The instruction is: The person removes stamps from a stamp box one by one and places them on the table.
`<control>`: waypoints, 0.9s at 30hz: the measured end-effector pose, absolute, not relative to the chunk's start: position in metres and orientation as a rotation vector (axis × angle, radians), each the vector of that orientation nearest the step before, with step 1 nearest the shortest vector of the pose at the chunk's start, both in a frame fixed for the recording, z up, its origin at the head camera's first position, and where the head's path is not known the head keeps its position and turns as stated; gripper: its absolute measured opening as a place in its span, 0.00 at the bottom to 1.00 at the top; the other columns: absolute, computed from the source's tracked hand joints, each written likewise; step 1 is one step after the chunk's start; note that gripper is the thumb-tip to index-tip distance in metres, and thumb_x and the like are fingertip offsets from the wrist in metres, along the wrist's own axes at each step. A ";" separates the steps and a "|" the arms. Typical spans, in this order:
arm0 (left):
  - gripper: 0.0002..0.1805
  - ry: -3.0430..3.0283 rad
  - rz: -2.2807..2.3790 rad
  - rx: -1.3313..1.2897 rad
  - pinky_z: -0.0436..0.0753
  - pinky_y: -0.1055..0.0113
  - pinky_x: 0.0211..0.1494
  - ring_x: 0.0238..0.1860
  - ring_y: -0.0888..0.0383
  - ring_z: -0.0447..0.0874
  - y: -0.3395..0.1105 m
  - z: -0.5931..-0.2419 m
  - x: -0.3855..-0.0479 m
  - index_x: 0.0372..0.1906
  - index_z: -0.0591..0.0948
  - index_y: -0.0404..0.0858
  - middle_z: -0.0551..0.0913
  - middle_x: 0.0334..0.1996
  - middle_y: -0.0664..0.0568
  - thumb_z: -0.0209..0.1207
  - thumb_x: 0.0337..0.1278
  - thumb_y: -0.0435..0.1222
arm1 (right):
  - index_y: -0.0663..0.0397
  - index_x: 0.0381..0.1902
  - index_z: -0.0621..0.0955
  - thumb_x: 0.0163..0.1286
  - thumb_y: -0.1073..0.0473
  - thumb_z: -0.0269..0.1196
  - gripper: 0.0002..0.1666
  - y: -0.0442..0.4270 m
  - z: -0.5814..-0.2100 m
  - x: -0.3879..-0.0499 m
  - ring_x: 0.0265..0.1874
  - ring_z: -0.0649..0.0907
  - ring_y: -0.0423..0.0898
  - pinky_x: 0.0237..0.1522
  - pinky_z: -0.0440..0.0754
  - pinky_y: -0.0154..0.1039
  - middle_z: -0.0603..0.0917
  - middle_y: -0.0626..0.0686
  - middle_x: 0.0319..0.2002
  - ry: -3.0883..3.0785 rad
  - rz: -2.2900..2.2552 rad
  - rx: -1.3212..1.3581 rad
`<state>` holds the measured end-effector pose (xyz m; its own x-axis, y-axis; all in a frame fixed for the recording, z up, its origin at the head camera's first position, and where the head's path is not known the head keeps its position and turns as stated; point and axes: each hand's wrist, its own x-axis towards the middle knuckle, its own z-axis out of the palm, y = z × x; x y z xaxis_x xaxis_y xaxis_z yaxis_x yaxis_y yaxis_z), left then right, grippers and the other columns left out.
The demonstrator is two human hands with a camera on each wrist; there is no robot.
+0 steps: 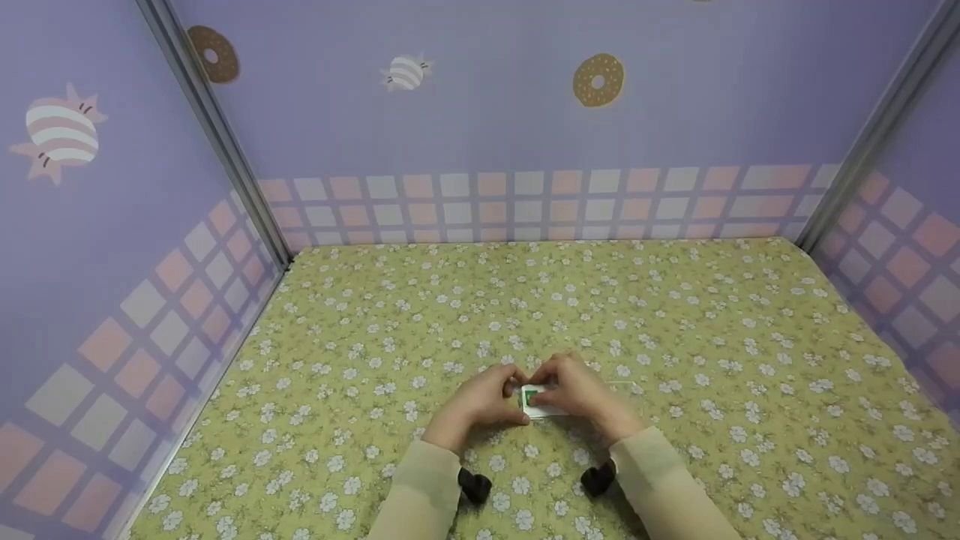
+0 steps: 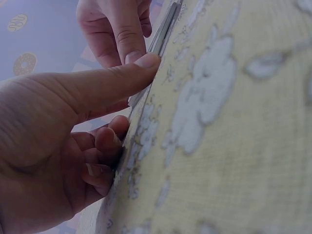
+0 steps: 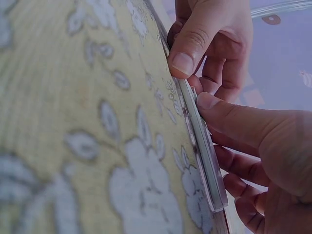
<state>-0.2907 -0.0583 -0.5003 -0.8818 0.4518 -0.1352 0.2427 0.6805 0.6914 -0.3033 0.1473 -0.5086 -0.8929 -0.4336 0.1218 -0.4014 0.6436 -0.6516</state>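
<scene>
A flat white card-like piece with a green patch [image 1: 529, 396] lies low over the cloth between both hands. Seen edge-on in the right wrist view, it shows as a thin layered slab [image 3: 201, 151] with clear plastic along its side. My left hand [image 1: 485, 397] holds the left end between thumb and fingers, the thumb at the near edge. My right hand [image 1: 574, 390] has its thumb on the top face and its fingers at the far side, covering much of the piece. A clear plastic rectangle [image 1: 628, 385] shows faintly past the right hand.
A yellow-green flowered cloth [image 1: 420, 315] covers the table. Lilac panels [image 1: 495, 112] with printed sweets and checks stand at the back and both sides, joined by grey metal posts [image 1: 217, 135]. Black straps with dark mounts [image 1: 474, 486] are at the cuffs.
</scene>
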 end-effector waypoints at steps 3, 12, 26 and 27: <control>0.27 2.598 1.016 0.544 0.72 0.60 0.42 0.38 0.57 0.72 -0.058 -0.501 -0.291 0.54 0.81 0.48 0.76 0.39 0.55 0.79 0.47 0.41 | 0.53 0.37 0.91 0.56 0.59 0.79 0.11 0.147 -0.508 -0.303 0.39 0.75 0.45 0.43 0.75 0.44 0.86 0.51 0.37 2.811 -1.098 -0.695; 0.27 2.587 1.029 0.534 0.71 0.60 0.41 0.37 0.57 0.71 -0.058 -0.503 -0.291 0.53 0.81 0.48 0.76 0.38 0.53 0.79 0.46 0.41 | 0.52 0.37 0.91 0.58 0.59 0.78 0.09 0.147 -0.508 -0.302 0.39 0.76 0.46 0.43 0.77 0.45 0.85 0.51 0.37 2.786 -1.112 -0.637; 0.28 2.613 0.985 0.552 0.73 0.59 0.42 0.38 0.56 0.72 -0.058 -0.500 -0.291 0.55 0.81 0.47 0.76 0.39 0.54 0.79 0.48 0.42 | 0.54 0.36 0.91 0.60 0.63 0.75 0.06 0.148 -0.509 -0.303 0.37 0.77 0.45 0.41 0.77 0.43 0.85 0.51 0.36 2.799 -1.129 -0.655; 0.28 2.612 0.984 0.548 0.73 0.59 0.42 0.38 0.57 0.72 -0.058 -0.500 -0.291 0.55 0.81 0.47 0.76 0.40 0.54 0.79 0.48 0.42 | 0.54 0.36 0.91 0.60 0.63 0.75 0.06 0.147 -0.509 -0.303 0.36 0.77 0.45 0.41 0.77 0.43 0.85 0.51 0.36 2.800 -1.130 -0.656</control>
<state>-0.2909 -0.0582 -0.5003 -0.8836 0.4472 -0.1386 0.2445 0.6932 0.6780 -0.3032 0.1474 -0.5090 -0.9085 -0.4037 0.1080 -0.3656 0.6426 -0.6733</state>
